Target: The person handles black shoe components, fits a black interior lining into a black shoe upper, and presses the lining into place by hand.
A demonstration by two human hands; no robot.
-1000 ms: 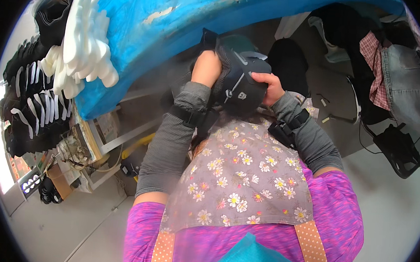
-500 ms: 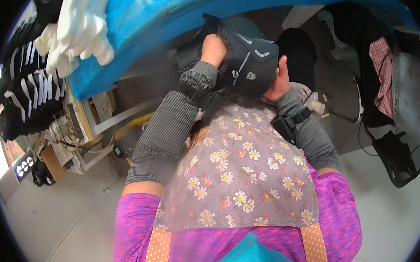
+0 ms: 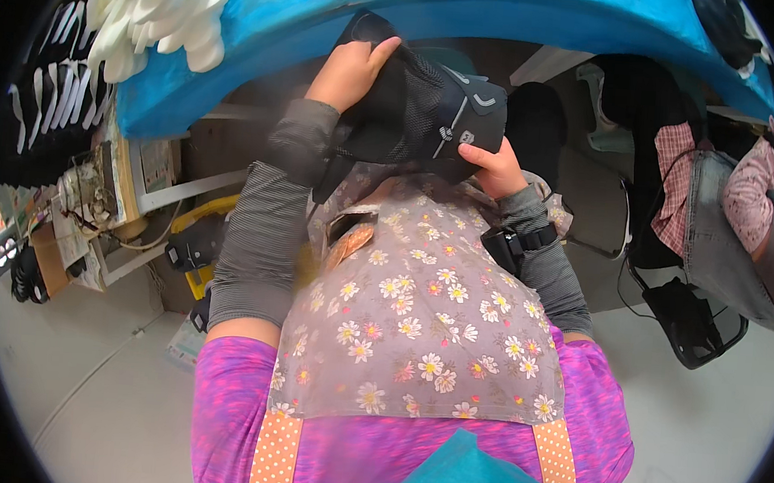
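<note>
A black mesh-and-fabric piece (image 3: 403, 108) with grey trim lines and a small badge is held up over my lap, just below the blue-covered table edge. I cannot make out exactly what it is. My left hand (image 3: 352, 73) grips its upper left end, thumb along the top and fingers closed round the dark fabric. At its lower right corner, my right hand (image 3: 497, 167) holds the piece with the thumb lying on the front face near the badge. The right hand's other fingers are hidden behind it.
The blue-covered table (image 3: 439, 5) curves across the front. White foot-shaped pieces (image 3: 174, 11) are heaped at its left end, beside black pieces with white strips (image 3: 60, 97). A black-framed chair (image 3: 691, 326) and a person in a pink patterned sleeve (image 3: 751, 191) are at right.
My left hand has moved left and stretched the piece out, showing more of its mesh. My right hand has come lower, its thumb now on the front. Another person's sleeve has come into view at right.
</note>
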